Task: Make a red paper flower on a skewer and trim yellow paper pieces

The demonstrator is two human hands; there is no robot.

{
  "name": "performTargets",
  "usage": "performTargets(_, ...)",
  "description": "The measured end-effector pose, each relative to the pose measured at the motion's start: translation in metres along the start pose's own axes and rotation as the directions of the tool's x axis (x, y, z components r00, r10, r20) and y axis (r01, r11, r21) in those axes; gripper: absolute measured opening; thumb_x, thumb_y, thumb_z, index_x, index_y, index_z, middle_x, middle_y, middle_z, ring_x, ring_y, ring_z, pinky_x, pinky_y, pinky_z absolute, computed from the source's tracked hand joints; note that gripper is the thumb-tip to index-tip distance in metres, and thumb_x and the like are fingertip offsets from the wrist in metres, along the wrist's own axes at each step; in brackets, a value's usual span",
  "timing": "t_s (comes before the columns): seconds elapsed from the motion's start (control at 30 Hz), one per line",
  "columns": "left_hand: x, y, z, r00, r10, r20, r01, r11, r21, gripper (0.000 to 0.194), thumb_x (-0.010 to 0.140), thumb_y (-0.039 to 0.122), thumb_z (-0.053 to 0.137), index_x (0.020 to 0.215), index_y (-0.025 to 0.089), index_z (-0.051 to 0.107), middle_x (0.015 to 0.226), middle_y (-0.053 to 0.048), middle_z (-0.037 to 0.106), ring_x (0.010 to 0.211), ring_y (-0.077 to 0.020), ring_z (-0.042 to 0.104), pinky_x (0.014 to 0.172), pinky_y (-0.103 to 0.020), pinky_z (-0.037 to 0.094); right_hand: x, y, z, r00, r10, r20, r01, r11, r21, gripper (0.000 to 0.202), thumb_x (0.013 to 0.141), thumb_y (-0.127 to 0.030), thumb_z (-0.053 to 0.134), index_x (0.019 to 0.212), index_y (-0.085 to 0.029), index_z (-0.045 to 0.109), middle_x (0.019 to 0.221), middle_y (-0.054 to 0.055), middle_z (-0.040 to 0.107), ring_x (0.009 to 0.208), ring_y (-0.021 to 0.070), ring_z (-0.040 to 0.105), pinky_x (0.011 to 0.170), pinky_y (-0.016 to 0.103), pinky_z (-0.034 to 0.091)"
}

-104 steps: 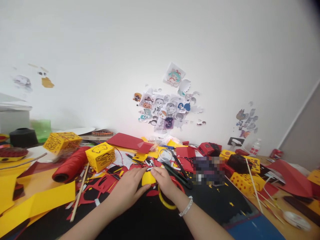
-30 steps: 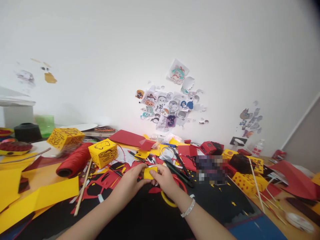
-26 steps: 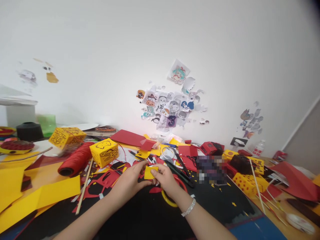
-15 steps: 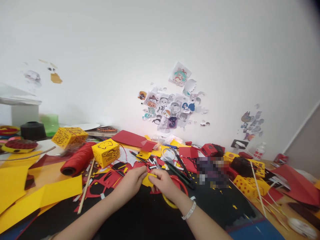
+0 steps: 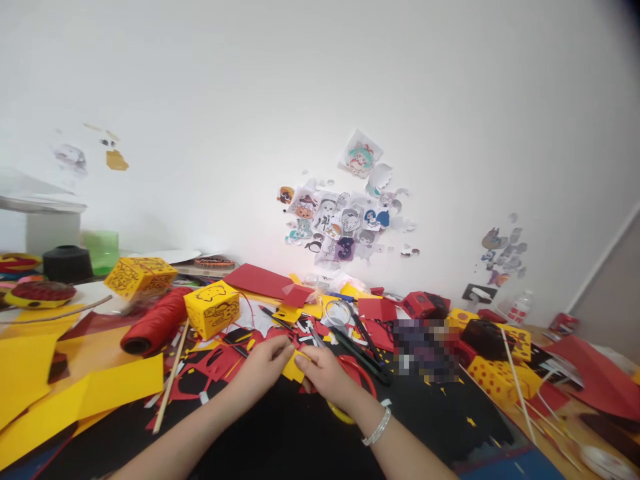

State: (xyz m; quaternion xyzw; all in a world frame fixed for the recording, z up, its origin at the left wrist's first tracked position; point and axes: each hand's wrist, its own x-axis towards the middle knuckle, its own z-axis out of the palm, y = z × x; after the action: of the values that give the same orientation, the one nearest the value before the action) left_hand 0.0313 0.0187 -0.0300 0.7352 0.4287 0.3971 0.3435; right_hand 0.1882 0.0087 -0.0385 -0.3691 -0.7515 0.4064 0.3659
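A small piece of yellow paper point(image 5: 294, 369) is held between my two hands above the black mat point(image 5: 280, 433). My left hand point(image 5: 270, 360) pinches its left edge, fingers closed. On the other side my right hand point(image 5: 323, 373) grips it, thumb on top and the other fingers curled beneath. Just behind my right hand lie a red ring point(image 5: 367, 373) and a yellow ring point(image 5: 345, 417), partly hidden by the wrist. Red paper scraps point(image 5: 215, 363) with cut-out holes spread left of my left hand.
Yellow decorated boxes point(image 5: 213, 310) and a red thread spool point(image 5: 155, 323) stand on the left, near a wooden stick point(image 5: 171, 380). Yellow sheets point(image 5: 90, 393) cover the left edge. Dark-handled tools point(image 5: 360, 353) lie behind my hands. Dotted yellow boxes point(image 5: 500, 380) sit at right.
My hands stay together on the yellow paper, and the paper has tilted slightly, its lower corner now showing more. My right fingers have shifted a little. The view has moved very slightly.
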Motion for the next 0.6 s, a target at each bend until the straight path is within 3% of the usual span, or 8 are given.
performTargets(0.23,-0.003,0.003,0.000,0.994,-0.023,0.107,0.040,0.986,-0.163,0.039,0.071,0.059,0.038,0.061,0.022,0.037,0.053,0.009,0.031,0.041,-0.0081,0.033,0.038,-0.021,0.029,0.000,0.001,-0.004,0.999,-0.006,0.041,0.003,0.997,0.077,0.042,0.081,-0.053,0.047,0.061,-0.017,0.044,0.045,-0.007,0.039,0.040,0.0056,0.036,0.041,0.019,0.026)
performTargets(0.33,-0.002,0.002,0.003,0.994,-0.017,0.107,0.038,0.979,-0.200,0.037,0.073,0.057,0.039,0.066,0.021,0.041,0.054,0.009,0.035,0.039,-0.0073,0.035,0.039,-0.021,0.030,0.003,0.003,-0.003,0.999,0.000,-0.039,0.005,0.993,0.119,0.042,0.081,-0.054,0.046,0.062,-0.018,0.043,0.047,-0.008,0.036,0.040,0.0051,0.033,0.040,0.019,0.023)
performTargets(0.47,-0.001,-0.001,0.003,0.997,0.033,0.063,-0.019,0.978,-0.208,0.041,0.067,0.042,0.056,0.098,0.017,0.050,0.075,0.001,0.056,0.057,-0.0122,0.049,0.053,-0.024,0.041,0.009,0.005,0.000,0.989,0.020,-0.145,0.006,0.984,0.176,0.042,0.080,-0.058,0.044,0.065,-0.019,0.040,0.049,-0.009,0.033,0.040,0.0046,0.030,0.039,0.020,0.022)
performTargets(0.6,-0.001,-0.004,-0.001,0.997,0.082,-0.003,-0.082,0.992,-0.100,0.051,0.071,0.031,0.051,0.120,0.016,0.048,0.081,-0.003,0.063,0.060,-0.0137,0.051,0.059,-0.027,0.044,0.008,0.006,0.000,0.993,0.038,-0.114,-0.015,0.980,0.199,0.041,0.080,-0.059,0.042,0.069,-0.019,0.041,0.048,-0.009,0.036,0.039,0.0052,0.034,0.040,0.020,0.024)
